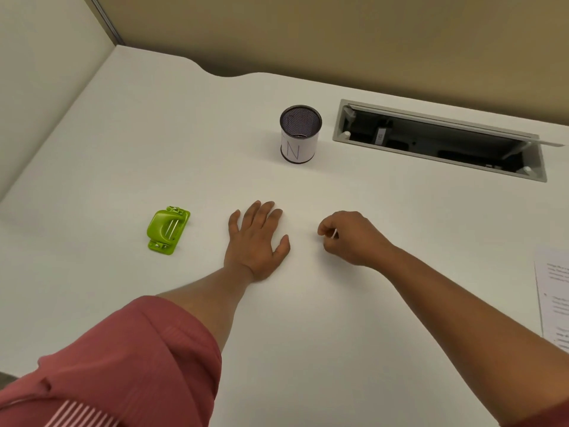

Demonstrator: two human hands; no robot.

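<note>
A view from above looks down on a person's two bare arms stretched over a white tabletop (308, 328). The left hand (257, 238) lies palm down on the surface, fingers straight and slightly spread, holding nothing. The right hand (351, 238), just beside it, is curled, with thumb and fingertips pinching a small white piece (334, 234) just above the tabletop, near the middle of the scene. Only a sliver of the piece shows between the fingers, and it is too small to tell what it is.

Judging by that fingertip pinch, the piece is probably very light and needs little force. Something this small would be easy to drop and hard to find again against the white surface. A thumb-and-forefinger hold across its narrow sides looks like the sensible way to take it. Whether it is stiff or soft cannot be told.

To the left of the left hand, well apart from it, lies a lime green hole punch (168, 230). Farther back stands a black mesh pen cup (300, 134), upright, wrapped in white paper marked with the letter N. Its open top offers room to come in from above. Right of the cup, an open cable hatch (437, 140) is sunk into the tabletop, a gap a small piece could fall into. A printed sheet (554, 303) lies at the right edge. Between the hands and the cup the surface is bare. A pink sleeve (123, 365) covers the left upper arm.
</note>
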